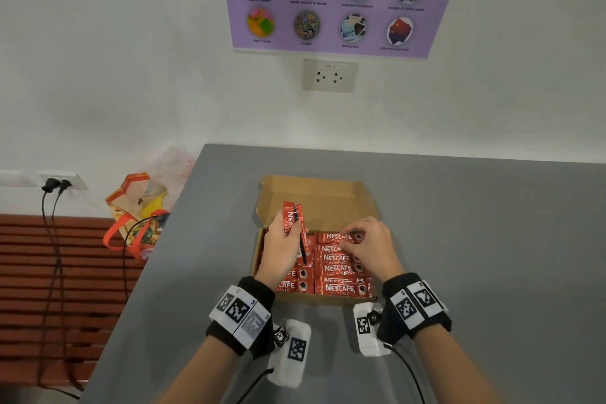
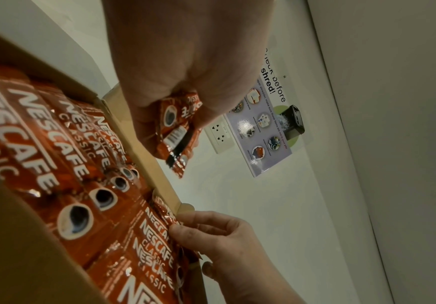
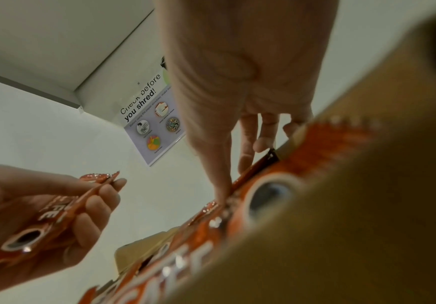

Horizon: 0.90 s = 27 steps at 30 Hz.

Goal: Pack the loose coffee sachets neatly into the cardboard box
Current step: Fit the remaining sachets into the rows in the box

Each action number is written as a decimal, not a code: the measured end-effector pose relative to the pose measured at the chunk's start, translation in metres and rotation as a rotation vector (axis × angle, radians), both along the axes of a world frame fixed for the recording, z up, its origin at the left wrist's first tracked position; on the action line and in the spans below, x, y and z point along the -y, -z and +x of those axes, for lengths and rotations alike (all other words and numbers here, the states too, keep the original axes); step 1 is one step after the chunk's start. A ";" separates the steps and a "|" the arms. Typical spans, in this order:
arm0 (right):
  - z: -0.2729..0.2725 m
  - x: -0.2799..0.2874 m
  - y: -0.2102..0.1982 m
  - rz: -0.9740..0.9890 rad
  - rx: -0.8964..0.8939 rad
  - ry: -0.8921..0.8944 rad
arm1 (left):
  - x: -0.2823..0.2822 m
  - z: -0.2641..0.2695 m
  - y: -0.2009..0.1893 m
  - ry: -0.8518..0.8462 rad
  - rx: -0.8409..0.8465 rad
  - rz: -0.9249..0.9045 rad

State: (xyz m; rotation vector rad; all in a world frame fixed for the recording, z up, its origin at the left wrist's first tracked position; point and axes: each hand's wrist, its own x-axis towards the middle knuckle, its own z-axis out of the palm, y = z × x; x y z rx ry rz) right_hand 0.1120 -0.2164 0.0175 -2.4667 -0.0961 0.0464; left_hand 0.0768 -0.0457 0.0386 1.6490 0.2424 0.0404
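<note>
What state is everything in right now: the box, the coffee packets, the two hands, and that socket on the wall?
cardboard box: lid open, nearly full.
packed sachets: lying flat in two columns inside the box.
held sachets: upright, out of the box, gripped by the left hand.
left hand: curled round the held sachets.
right hand: fingertips pinching the farthest sachet of the right column.
wall socket: nothing plugged in.
floor-level outlet: two black plugs in it.

I see the cardboard box (image 1: 344, 197) on the table (image 1: 459, 239), its lid open toward the wall. Packed sachets (image 1: 341, 272) lie in rows inside. My left hand (image 1: 278, 249) holds sachets (image 1: 293, 223) above the box's left side; my right hand (image 1: 370, 246) is at the far right row.
</note>
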 end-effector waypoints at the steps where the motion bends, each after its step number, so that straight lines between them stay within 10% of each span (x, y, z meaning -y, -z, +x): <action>1: 0.000 0.000 0.000 0.008 -0.005 0.000 | 0.000 0.000 0.000 0.001 -0.002 0.000; 13: -0.030 -0.024 -0.034 0.420 -0.031 -0.162 | 0.009 0.002 -0.005 0.020 0.093 0.007; 27: -0.019 -0.017 -0.032 0.194 0.281 0.036 | 0.002 0.014 -0.022 0.097 0.149 0.051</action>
